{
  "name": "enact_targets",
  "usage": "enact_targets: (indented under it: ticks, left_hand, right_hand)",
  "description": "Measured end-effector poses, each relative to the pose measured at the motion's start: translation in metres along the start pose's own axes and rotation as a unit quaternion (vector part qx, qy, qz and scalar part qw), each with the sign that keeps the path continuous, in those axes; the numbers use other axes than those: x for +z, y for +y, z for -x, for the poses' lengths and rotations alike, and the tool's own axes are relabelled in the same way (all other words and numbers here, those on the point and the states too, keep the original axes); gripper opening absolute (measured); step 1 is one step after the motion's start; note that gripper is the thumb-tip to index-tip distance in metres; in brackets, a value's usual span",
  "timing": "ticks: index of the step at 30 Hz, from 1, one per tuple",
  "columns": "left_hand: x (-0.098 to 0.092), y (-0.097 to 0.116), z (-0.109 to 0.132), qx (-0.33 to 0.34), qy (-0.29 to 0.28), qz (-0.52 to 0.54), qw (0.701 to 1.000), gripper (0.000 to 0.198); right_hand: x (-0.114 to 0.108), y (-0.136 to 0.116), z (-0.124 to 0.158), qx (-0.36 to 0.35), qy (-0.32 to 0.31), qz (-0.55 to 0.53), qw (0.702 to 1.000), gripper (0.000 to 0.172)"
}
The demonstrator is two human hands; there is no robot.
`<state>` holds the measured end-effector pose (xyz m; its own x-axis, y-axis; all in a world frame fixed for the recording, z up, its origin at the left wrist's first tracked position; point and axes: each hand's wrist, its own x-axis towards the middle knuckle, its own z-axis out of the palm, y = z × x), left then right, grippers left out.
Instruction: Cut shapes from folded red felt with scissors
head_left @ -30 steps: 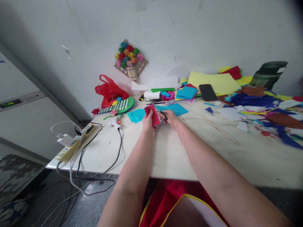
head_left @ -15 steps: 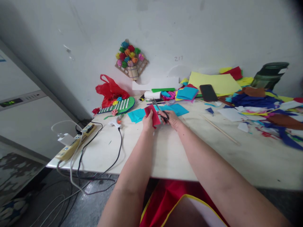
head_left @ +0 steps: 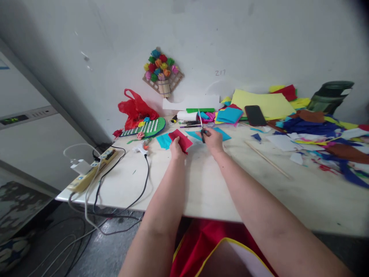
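Red paper point(head_left: 183, 141), cut to a small piece, is pinched in my left hand point(head_left: 177, 148) above the table. My right hand point(head_left: 213, 141) grips a pair of scissors point(head_left: 201, 122) by its dark handles, blades pointing toward the wall. The scissors and the red paper are apart. Behind my left hand lies light blue paper point(head_left: 163, 141), partly covered by the red piece. More blue paper point(head_left: 221, 134) sits behind my right hand, which hides part of it.
Left on the table are a glue gun point(head_left: 141, 148), a power strip point(head_left: 86, 177) with cables and a red plastic bag point(head_left: 135, 109). A phone point(head_left: 255, 115), wooden stick point(head_left: 268, 159), paper scraps point(head_left: 317, 130) and a dark green bottle point(head_left: 328, 96) lie to the right.
My hands have moved apart: the left with the red paper to the left, the right with the scissors to the right. The blades have turned more upright, away from the paper.
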<state>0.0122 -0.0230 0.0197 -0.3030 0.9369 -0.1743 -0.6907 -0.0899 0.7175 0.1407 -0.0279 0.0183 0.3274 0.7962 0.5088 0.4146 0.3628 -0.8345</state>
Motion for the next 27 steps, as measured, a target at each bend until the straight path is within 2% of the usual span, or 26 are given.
enact_targets:
  ticks: [3, 10, 12, 14, 16, 19, 21, 24, 27]
  left_hand:
    - [-0.002, 0.000, -0.005, 0.006, 0.017, 0.020, 1.000, 0.010]
    - [-0.002, 0.004, -0.006, 0.030, 0.055, 0.055, 0.997, 0.008]
    - [-0.001, 0.005, -0.005, 0.047, 0.061, 0.046, 0.996, 0.011]
    - [-0.001, 0.005, -0.005, 0.062, 0.055, 0.037, 0.996, 0.013]
    - [-0.002, 0.004, -0.006, 0.071, 0.041, 0.032, 0.996, 0.014]
    - [-0.004, 0.002, -0.008, 0.076, 0.022, 0.022, 0.997, 0.017]
    - [-0.005, 0.001, -0.008, 0.077, 0.003, 0.019, 0.997, 0.018]
    - [-0.004, -0.001, -0.005, 0.079, -0.027, 0.018, 0.996, 0.020]
    - [-0.003, -0.002, -0.002, 0.073, -0.047, 0.009, 0.996, 0.023]
  right_hand:
    - [-0.004, 0.005, -0.002, -0.059, 0.073, 0.112, 0.989, 0.034]
    - [-0.005, -0.002, -0.001, -0.150, 0.086, 0.133, 0.976, 0.039]
    - [-0.008, -0.005, 0.000, -0.154, 0.100, 0.164, 0.969, 0.044]
    - [-0.012, -0.005, 0.000, -0.120, 0.106, 0.223, 0.962, 0.046]
    - [-0.016, -0.003, -0.001, -0.051, 0.085, 0.295, 0.950, 0.043]
    - [-0.020, 0.004, -0.005, 0.053, -0.010, 0.384, 0.922, 0.034]
    - [-0.020, 0.009, -0.008, 0.094, -0.084, 0.422, 0.898, 0.028]
    - [-0.019, 0.016, -0.010, 0.110, -0.136, 0.445, 0.878, 0.027]
    - [-0.019, 0.019, -0.012, 0.115, -0.142, 0.431, 0.884, 0.030]
